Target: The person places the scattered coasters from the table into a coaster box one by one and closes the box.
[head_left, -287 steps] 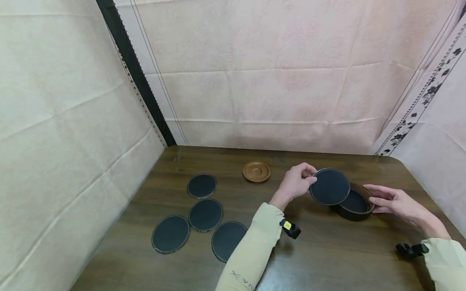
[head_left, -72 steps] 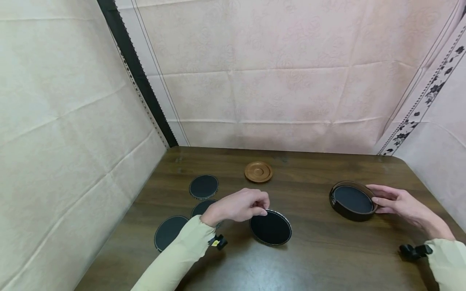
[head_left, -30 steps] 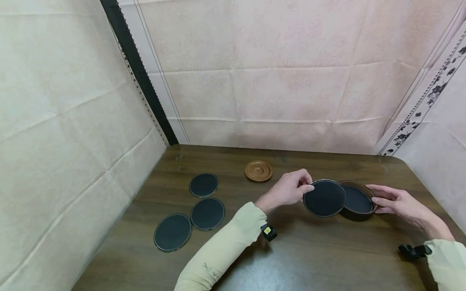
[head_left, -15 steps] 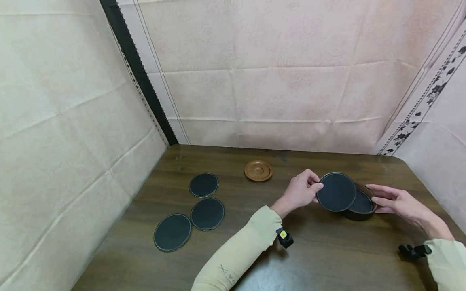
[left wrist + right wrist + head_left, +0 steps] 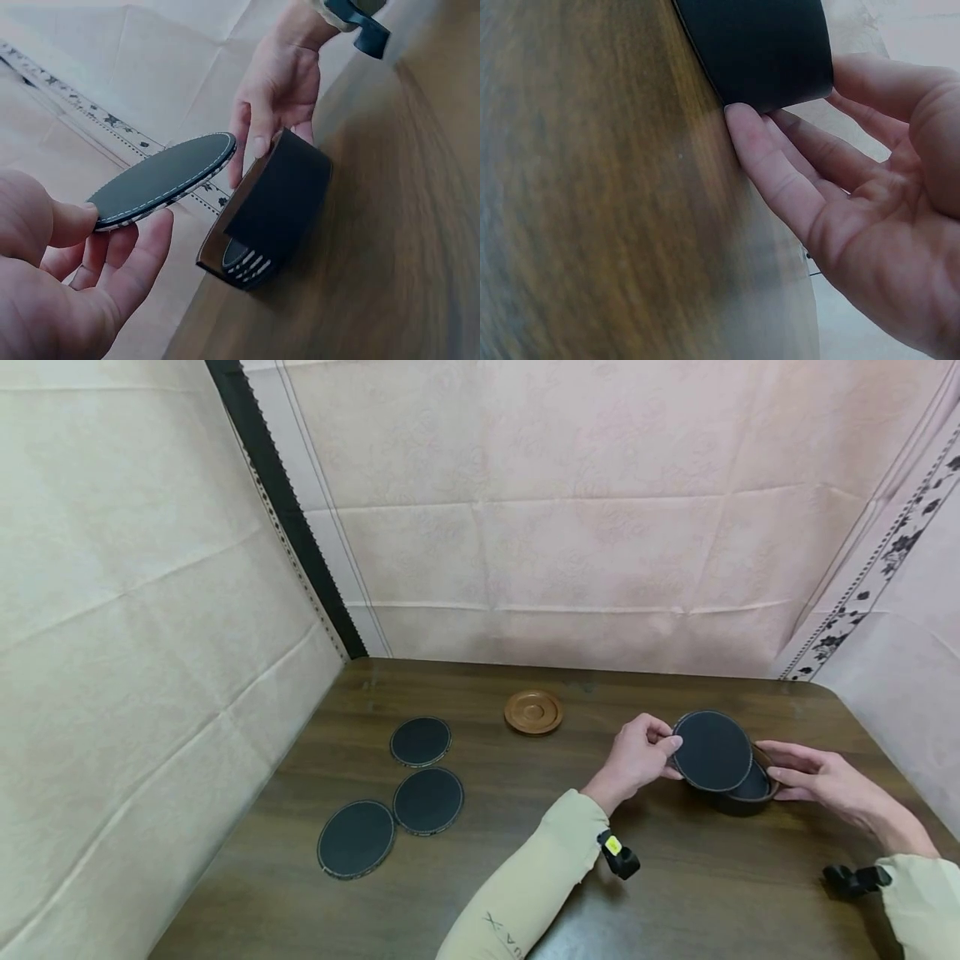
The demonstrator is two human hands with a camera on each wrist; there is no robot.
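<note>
My left hand (image 5: 636, 758) pinches a round dark coaster (image 5: 712, 752) with pale edge stitching by its left edge, thumb on top and fingers beneath. The coaster is tilted above a round dark coaster holder (image 5: 738, 806) with a brown inside, covering much of it in the head view. Through the holder's side gap, the left wrist view shows stacked coasters (image 5: 247, 266) inside. My right hand (image 5: 832, 783) holds the holder's right side, fingers and thumb against its wall; the right wrist view shows the fingertips on the dark outer wall (image 5: 761, 52).
Three more dark coasters lie on the left of the wooden table: a far one (image 5: 420, 742), a middle one (image 5: 428, 801) and a near one (image 5: 356, 839). A brown round wooden disc (image 5: 533, 712) lies near the back edge. Pale cloth (image 5: 562, 568) hangs behind the table.
My left hand took the nearest right coaster from the group and carried it right, over the holder. The earlier held coaster was let go at the holder. My right hand stays put.
</note>
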